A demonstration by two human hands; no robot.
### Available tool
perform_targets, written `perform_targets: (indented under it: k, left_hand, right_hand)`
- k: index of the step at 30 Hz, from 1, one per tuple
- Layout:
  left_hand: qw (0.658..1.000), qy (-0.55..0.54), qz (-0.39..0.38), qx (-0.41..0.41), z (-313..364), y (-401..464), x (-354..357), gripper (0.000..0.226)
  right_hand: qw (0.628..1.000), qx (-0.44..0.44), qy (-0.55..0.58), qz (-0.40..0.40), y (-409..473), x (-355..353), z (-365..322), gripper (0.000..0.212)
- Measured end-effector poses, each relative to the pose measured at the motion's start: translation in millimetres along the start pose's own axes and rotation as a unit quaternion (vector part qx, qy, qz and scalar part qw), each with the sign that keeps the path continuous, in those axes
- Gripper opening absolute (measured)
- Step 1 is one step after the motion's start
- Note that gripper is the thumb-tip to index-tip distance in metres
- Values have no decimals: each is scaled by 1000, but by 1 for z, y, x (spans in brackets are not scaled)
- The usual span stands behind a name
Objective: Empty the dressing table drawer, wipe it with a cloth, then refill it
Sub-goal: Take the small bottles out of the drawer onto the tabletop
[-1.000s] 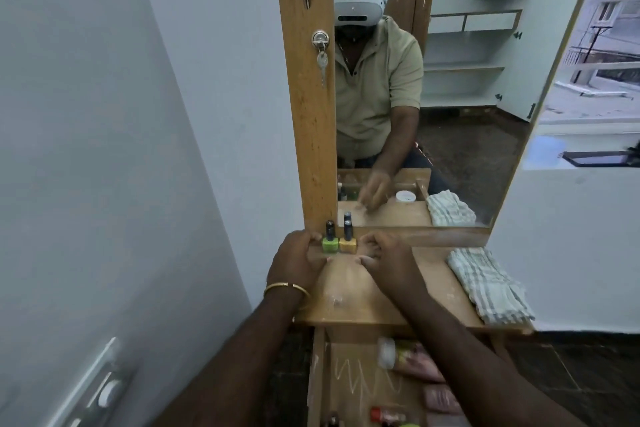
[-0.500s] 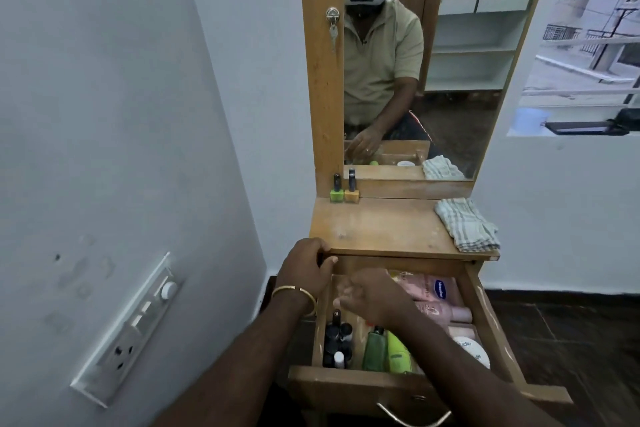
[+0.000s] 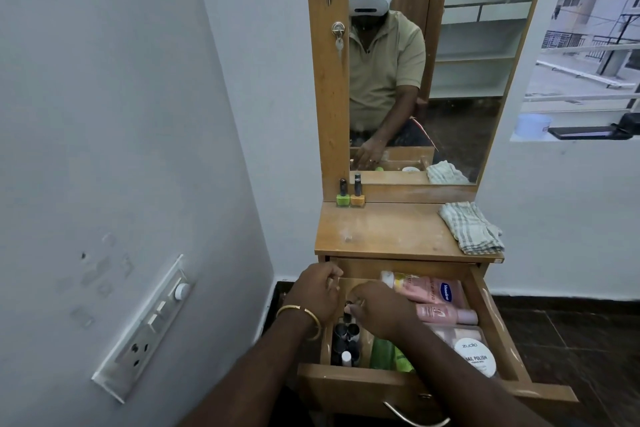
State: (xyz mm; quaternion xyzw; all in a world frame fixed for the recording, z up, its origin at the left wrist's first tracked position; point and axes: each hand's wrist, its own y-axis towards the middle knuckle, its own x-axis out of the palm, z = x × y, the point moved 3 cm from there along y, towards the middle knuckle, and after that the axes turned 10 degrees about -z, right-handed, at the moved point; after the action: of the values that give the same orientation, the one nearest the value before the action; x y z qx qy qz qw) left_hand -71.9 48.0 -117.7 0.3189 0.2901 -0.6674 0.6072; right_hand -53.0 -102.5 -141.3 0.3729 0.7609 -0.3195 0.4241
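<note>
The drawer (image 3: 498, 350) of the dressing table (image 3: 391, 232) is seen pulled out toward the near side, and it is packed with toiletries. The left hand (image 3: 317, 291) is curled over the drawer's far left corner, fingers wrapped on the wooden edge just under the tabletop; a gold bangle (image 3: 299, 314) is worn on that wrist. The right hand (image 3: 377, 308) is reached into the left compartment, its fingertips pinched on the dark cap of a small nail polish bottle (image 3: 347, 309). Just nearer, a cluster of dark-capped bottles (image 3: 344, 340) is packed into the same compartment, with a green bottle (image 3: 384, 354) lying beside them to the right. Further right, pink tubes (image 3: 436, 291) are laid across the far part of the drawer, and a round white tub (image 3: 476, 357) marked as nail polish remover is seen at the near right.

On the tabletop, a green nail polish (image 3: 343, 196) and a yellow nail polish (image 3: 357, 194) are stood side by side, touching, at the far left against the mirror (image 3: 450, 80) base. A folded checked cloth (image 3: 471, 227) is left at the far right edge, well apart from both hands. A switch panel (image 3: 145, 329) is mounted on the left wall.
</note>
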Motion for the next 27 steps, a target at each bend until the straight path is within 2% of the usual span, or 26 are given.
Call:
perform_targets:
  k: [6,11,17,21,24,27]
  left_hand:
    - [998,-48,-47,2,8,3,11,37]
    - [997,-54,-55,21,16,6,8,33]
    - [995,-68,-27,64,18,7,-4,25]
    - [995,-76,-16,69,16,7,-8,24]
    - [994,-94,-4,51,10,7,-10,27]
    - [993,-109,4,36,4,7,-12,23]
  right_hand:
    - [999,-4,18,46,-4,-37,-2,19]
    - [992,-32,66,101,-3,-67,-8,16]
    - [981,-82,106,137,-11,-86,-24,13]
    - [973,-99,161,130,-16,-81,-27,19]
    - [966,-59,219,123,-23,-65,-16,27]
    - [985,-11,163,60,-27,-35,4,16]
